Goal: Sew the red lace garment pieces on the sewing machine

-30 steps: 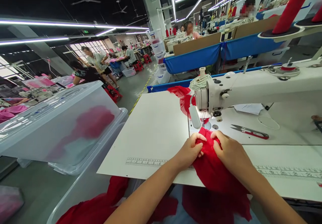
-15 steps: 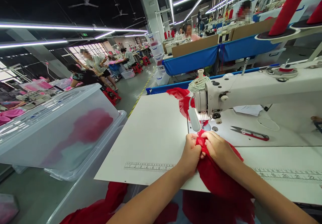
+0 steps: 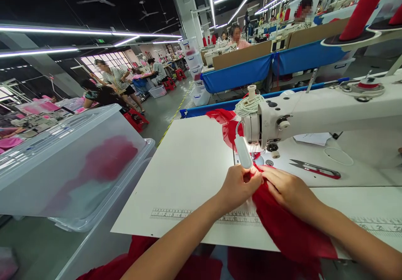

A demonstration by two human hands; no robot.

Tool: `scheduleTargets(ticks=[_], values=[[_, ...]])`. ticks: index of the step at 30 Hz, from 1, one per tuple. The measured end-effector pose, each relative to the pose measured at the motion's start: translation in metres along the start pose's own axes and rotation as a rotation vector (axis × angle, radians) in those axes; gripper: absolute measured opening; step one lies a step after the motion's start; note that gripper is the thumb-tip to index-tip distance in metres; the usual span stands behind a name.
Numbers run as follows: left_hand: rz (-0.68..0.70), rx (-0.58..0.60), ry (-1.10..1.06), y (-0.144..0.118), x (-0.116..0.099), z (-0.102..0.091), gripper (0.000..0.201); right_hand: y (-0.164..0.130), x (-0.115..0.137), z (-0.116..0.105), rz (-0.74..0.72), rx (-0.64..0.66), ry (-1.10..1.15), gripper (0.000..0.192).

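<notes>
Red fabric runs from the needle area of a white sewing machine down over the table's front edge. My left hand pinches the fabric's left edge just below the machine's white lamp. On the other side, my right hand lies over the fabric, its fingers stretched out and pointing at the needle area. The lamp and my hands hide part of the presser foot. More red fabric lies behind the machine head.
Thread snips lie on the machine bed to the right. A printed ruler runs along the white table. Lidded plastic boxes stand at the left. Red thread cones rise at the upper right. Other people sit and stand farther back.
My right hand has moved right and flattened onto the fabric, away from the left hand's fingers. The left hand has shifted its pinch closer to the lamp. The fabric now spreads farther right.
</notes>
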State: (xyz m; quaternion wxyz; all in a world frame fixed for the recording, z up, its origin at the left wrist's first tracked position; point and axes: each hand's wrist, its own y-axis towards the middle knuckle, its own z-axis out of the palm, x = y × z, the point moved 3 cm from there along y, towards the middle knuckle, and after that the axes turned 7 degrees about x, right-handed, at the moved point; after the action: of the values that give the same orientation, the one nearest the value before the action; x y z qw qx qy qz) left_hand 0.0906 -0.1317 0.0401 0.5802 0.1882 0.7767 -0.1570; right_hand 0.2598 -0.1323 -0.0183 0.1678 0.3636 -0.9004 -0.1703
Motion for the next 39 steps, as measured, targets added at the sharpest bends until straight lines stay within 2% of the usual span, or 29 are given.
scheduleTargets(ticks=[2, 4, 7, 12, 15, 16, 18, 20, 21, 24, 27, 34, 39], values=[[-0.039, -0.033, 0.285, 0.001, 0.005, 0.000, 0.040, -0.003, 0.000, 0.002, -0.005, -0.038, -0.063, 0.035], [-0.169, -0.078, 0.592, 0.003, 0.014, -0.007, 0.045, -0.002, 0.002, 0.002, -0.023, -0.030, -0.081, 0.038], [-0.268, -0.106, 0.833, 0.008, 0.023, -0.018, 0.047, 0.002, 0.004, -0.001, -0.052, -0.008, -0.066, 0.041], [-0.205, -0.076, 0.969, 0.015, 0.027, -0.020, 0.040, 0.004, 0.002, -0.005, -0.069, -0.001, -0.002, 0.039], [-0.160, -0.098, 1.032, 0.017, 0.029, -0.018, 0.023, 0.005, -0.001, -0.006, -0.015, 0.036, 0.022, 0.036], [-0.096, -0.120, 1.051, 0.017, 0.029, -0.018, 0.016, 0.005, -0.002, -0.006, 0.008, 0.061, 0.025, 0.035], [0.123, -0.119, 1.055, 0.016, 0.027, -0.015, 0.008, 0.005, -0.003, -0.005, 0.036, 0.113, 0.038, 0.034], [0.344, -0.021, 1.016, 0.012, 0.027, -0.009, 0.015, 0.005, -0.004, -0.003, 0.028, 0.124, 0.069, 0.036], [0.395, 0.041, 0.999, 0.009, 0.028, -0.007, 0.019, 0.004, -0.004, -0.003, 0.015, 0.113, 0.088, 0.038], [0.375, 0.133, 1.051, 0.005, 0.033, -0.002, 0.026, 0.002, -0.004, -0.001, -0.005, 0.070, 0.122, 0.040], [0.350, 0.122, 1.125, 0.002, 0.036, 0.000, 0.031, 0.001, -0.003, 0.001, 0.007, 0.068, 0.100, 0.037], [0.443, 0.023, 1.276, -0.005, 0.044, 0.006, 0.053, 0.001, 0.000, 0.002, -0.006, 0.036, 0.054, 0.040], [0.420, 0.032, 1.315, -0.005, 0.047, 0.006, 0.054, 0.002, -0.001, -0.001, 0.018, 0.046, 0.069, 0.038]])
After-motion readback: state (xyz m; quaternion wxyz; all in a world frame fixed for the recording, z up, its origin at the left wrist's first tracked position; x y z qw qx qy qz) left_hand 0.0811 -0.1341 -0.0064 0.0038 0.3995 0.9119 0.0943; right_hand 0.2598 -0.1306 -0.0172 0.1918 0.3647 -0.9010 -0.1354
